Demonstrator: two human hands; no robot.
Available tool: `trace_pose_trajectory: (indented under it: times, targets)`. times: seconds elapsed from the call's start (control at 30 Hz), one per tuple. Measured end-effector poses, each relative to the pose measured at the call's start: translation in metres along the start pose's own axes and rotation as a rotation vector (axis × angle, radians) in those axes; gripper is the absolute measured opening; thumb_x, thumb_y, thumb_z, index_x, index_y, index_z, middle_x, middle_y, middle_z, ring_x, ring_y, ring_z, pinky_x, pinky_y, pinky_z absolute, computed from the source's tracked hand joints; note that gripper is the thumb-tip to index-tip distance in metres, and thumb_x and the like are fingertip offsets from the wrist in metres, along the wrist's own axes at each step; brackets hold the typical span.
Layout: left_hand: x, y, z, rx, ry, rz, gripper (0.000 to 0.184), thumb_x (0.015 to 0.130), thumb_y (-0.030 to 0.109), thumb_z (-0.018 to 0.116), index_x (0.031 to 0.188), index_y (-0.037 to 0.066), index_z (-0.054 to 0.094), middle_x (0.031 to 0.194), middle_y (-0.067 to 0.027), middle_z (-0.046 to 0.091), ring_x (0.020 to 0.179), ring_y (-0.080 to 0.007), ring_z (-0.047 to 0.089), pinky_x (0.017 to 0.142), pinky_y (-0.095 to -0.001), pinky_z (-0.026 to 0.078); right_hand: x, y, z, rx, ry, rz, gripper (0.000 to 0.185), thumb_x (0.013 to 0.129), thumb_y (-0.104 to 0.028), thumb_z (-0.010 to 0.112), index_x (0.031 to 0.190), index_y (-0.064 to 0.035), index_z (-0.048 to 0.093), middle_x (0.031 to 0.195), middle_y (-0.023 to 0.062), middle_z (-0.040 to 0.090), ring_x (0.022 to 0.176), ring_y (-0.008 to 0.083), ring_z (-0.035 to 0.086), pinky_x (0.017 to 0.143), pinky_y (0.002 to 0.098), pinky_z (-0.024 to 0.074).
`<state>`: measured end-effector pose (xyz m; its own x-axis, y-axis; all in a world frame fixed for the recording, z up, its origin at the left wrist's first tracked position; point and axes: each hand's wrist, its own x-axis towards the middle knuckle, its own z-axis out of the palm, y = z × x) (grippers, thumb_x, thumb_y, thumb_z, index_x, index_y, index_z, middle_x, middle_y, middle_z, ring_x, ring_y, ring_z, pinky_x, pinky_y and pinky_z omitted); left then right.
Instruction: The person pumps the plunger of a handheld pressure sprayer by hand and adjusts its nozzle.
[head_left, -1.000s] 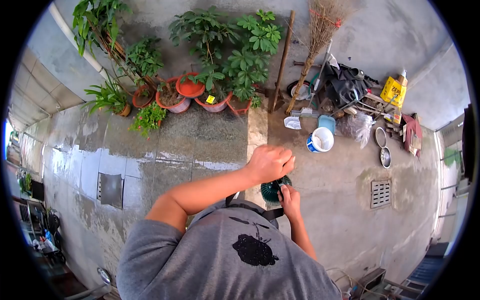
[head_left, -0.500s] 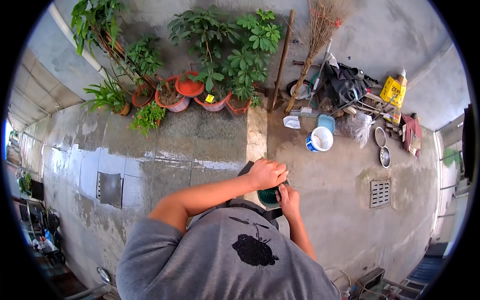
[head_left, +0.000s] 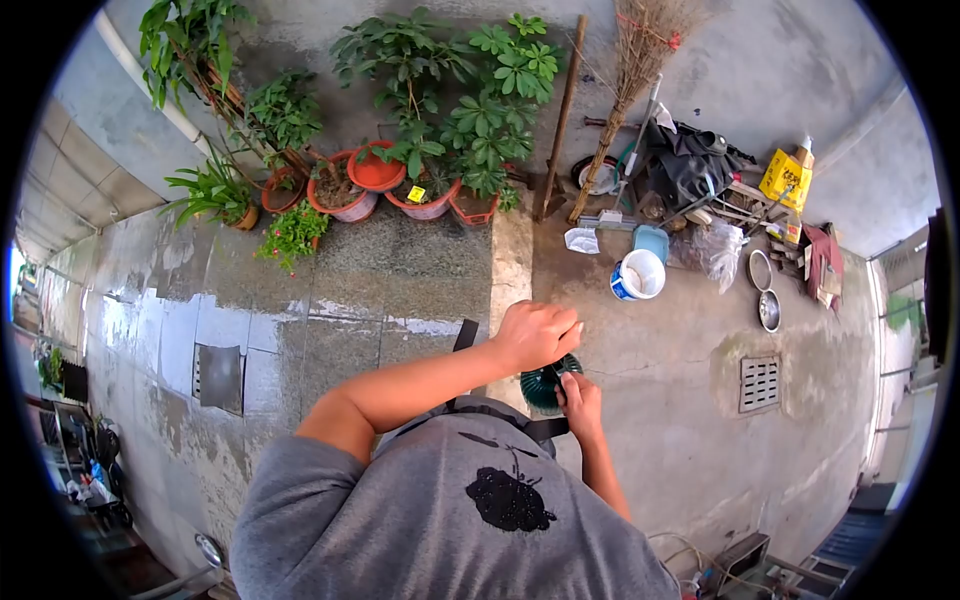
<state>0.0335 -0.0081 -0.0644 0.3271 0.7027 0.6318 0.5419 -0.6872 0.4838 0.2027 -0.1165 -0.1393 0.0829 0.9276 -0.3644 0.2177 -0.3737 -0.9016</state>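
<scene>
A dark green, ribbed, round thing (head_left: 541,391) with a black part across its top is in front of my waist. My right hand (head_left: 581,404) grips the black part at its right side, thumb on top. Just above it, my left hand (head_left: 537,334) is closed with the fingers curled down; what they hold, if anything, is hidden. A small gap seems to lie between the left fingers and the green thing. Black straps (head_left: 466,336) stick out by my waist under the left forearm.
Potted plants (head_left: 342,198) line the wall ahead. To their right are a twig broom (head_left: 612,135), a wooden pole (head_left: 563,118), a white-and-blue bucket (head_left: 638,275), metal bowls (head_left: 769,311) and a black bag (head_left: 688,165). Drain grates (head_left: 760,384) are set in the partly wet floor.
My left hand has lifted slightly up and away from the green thing, uncovering more of its top. My right hand has stayed on it, moving only a little.
</scene>
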Motion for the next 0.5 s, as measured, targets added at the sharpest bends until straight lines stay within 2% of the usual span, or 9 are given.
trace_pose_trajectory:
  times: [0.13,0.23,0.33,0.43,0.5]
  targets:
    - [-0.012,-0.003,0.011,-0.011,-0.043,0.000,0.025,0.086,0.020,0.067,0.067,0.009,0.055,0.059,-0.0078,0.058,0.052,-0.0288,0.061,0.048,-0.0408,0.049,-0.006,-0.011,0.000,0.009,-0.005,-0.022,0.038,0.100,-0.024,0.055,0.074,0.0028,0.064,0.057,0.0018,0.054,0.051,0.0096,0.048,0.049,0.0291,0.0378]
    - [-0.027,-0.003,0.024,-0.025,-0.069,0.007,0.025,0.086,0.020,0.067,0.067,0.009,0.054,0.059,-0.0078,0.058,0.052,-0.0290,0.061,0.048,-0.0410,0.049,-0.004,-0.006,0.004,0.053,-0.012,-0.086,0.039,0.103,-0.027,0.051,0.077,-0.0001,0.062,0.057,-0.0013,0.051,0.046,0.0062,0.042,0.044,0.0254,0.0322]
    - [-0.041,-0.004,0.030,-0.025,-0.103,-0.002,0.026,0.087,0.021,0.066,0.068,0.009,0.054,0.059,-0.0084,0.059,0.053,-0.0293,0.062,0.050,-0.0414,0.050,-0.003,-0.011,0.007,0.015,-0.004,-0.143,0.039,0.104,-0.027,0.050,0.078,-0.0003,0.061,0.057,-0.0013,0.051,0.046,0.0061,0.042,0.044,0.0254,0.0321]
    - [-0.041,-0.010,0.031,-0.015,-0.132,0.013,0.026,0.088,0.022,0.066,0.068,0.009,0.054,0.061,-0.0091,0.060,0.053,-0.0294,0.062,0.051,-0.0418,0.051,0.001,-0.008,0.008,0.004,0.001,-0.123,0.039,0.103,-0.028,0.050,0.078,-0.0004,0.061,0.058,-0.0013,0.051,0.046,0.0061,0.041,0.044,0.0255,0.0320]
    - [-0.039,-0.013,0.031,-0.012,-0.160,0.003,0.028,0.089,0.026,0.067,0.070,0.008,0.055,0.060,-0.0093,0.060,0.053,-0.0303,0.062,0.052,-0.0424,0.051,0.003,-0.010,0.007,-0.034,0.010,-0.075,0.039,0.102,-0.027,0.052,0.077,0.0017,0.063,0.057,0.0024,0.054,0.049,0.0103,0.048,0.049,0.0295,0.0384]
